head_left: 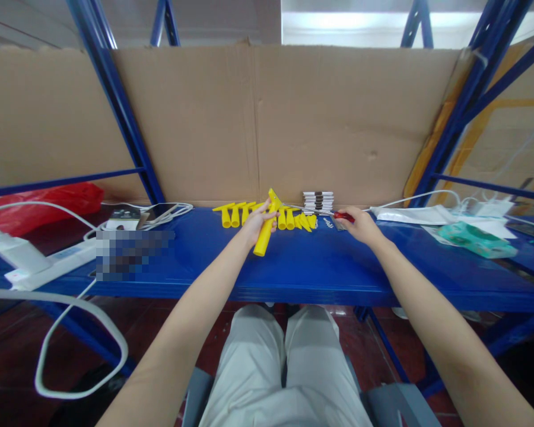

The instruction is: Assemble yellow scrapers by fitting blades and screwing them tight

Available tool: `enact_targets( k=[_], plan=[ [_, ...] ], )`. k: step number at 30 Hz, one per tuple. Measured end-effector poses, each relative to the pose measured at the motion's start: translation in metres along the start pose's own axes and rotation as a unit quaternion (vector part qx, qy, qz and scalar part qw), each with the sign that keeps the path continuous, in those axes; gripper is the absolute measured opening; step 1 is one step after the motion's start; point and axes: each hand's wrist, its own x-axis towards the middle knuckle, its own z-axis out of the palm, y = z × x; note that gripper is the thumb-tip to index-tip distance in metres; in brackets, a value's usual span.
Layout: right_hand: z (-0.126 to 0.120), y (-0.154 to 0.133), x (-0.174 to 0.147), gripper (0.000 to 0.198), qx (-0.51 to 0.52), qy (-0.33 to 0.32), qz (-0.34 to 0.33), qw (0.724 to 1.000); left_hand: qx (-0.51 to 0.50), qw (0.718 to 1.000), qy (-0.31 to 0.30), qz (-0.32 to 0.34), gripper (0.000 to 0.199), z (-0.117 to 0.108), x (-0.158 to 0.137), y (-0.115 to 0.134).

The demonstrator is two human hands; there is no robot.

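My left hand point(258, 223) is wrapped round a yellow plastic scraper-like tool point(263, 238), its thick round handle slanting toward me and its head pointing away. In my right hand point(356, 223) is a screwdriver point(345, 217) with a red handle. Its thin shaft runs left toward the head of the yellow tool; whether the tip touches cannot be made out. Several similar yellow tools point(226, 216) stand in a row behind my left hand. Small yellow wedge-shaped pieces point(306, 222) lie between my hands. Tiny silver screws point(328, 223) lie close to the right hand.
White bundles with dark bands point(318, 201) are stacked against the cardboard wall point(329, 118). Left on the blue shelf point(320, 267) are a power strip point(53, 267), cables and a red bag point(44, 204). A green packet point(476, 239) and white pouch point(412, 214) lie right.
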Motion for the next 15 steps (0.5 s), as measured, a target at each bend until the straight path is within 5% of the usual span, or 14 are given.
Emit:
enact_targets(
  k=[15],
  plan=[
    [0.0009,0.0025,-0.0007,0.022,-0.020,0.012,-0.026,0.999,0.028,0.994,-0.059,-0.087,0.073,-0.0070,-0.0001,-0.0030]
  ],
)
